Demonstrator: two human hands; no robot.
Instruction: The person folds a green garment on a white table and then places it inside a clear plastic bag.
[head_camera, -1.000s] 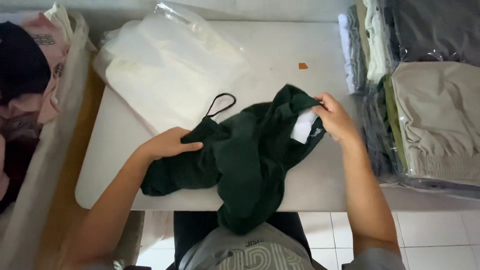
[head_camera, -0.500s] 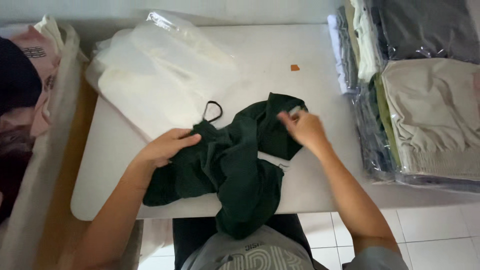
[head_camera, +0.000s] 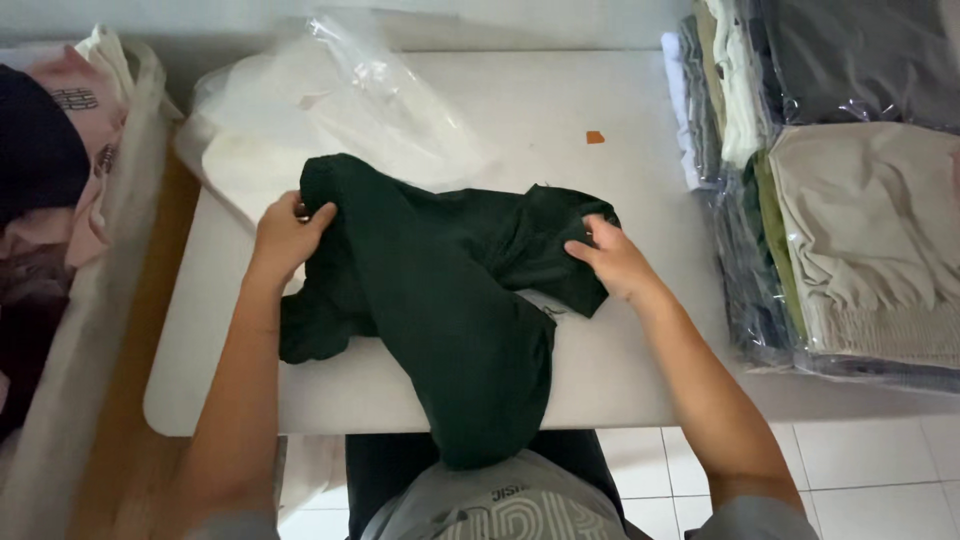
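Observation:
A dark green garment lies crumpled across the white table, one end hanging over the near edge toward my lap. My left hand grips the garment's left upper edge, fingers curled into the cloth. On the right side, my right hand pinches a fold of the same garment. Both hands hold the fabric spread between them.
A heap of clear plastic bags lies at the table's back left. Stacks of bagged folded clothes stand on the right. A sack of mixed garments sits at the left. A small orange scrap lies on the table.
My left hand has moved up and left with the cloth, and the right hand has shifted toward the garment's right fold. The garment is now spread wider, its white label and black loop hidden.

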